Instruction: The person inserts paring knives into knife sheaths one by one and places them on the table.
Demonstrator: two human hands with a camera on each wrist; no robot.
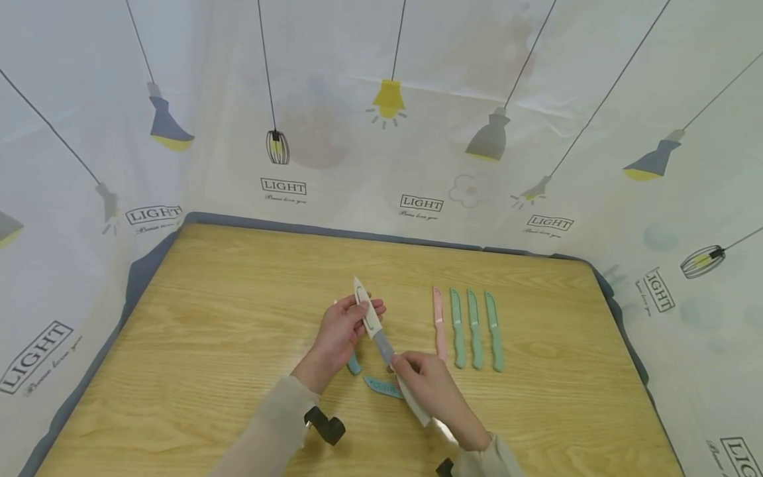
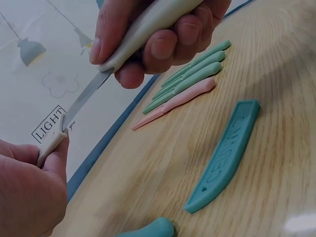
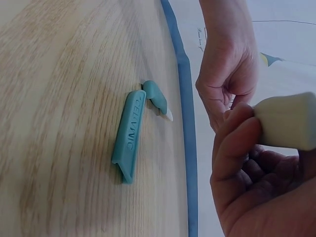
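Observation:
A white-handled knife [image 2: 148,27] is held above the table, its grey blade [image 2: 86,98] bare in the middle and its tip end inside a white sheath [image 1: 367,315]. My left hand [image 1: 336,324] pinches the sheath between thumb and fingers. Around the handle curl the fingers of my right hand [image 1: 429,384]. Below the hands lies an empty teal sheath [image 3: 129,133] with raised lettering. A teal-handled knife [image 3: 156,96] with a white blade tip rests beside it, partly hidden by my left hand in the head view.
To the right, a pink knife [image 1: 438,321] and several green knives [image 1: 475,331] lie side by side in a row. The wooden table [image 1: 208,331] meets a curtain [image 1: 346,172] printed with lamps along its back and sides.

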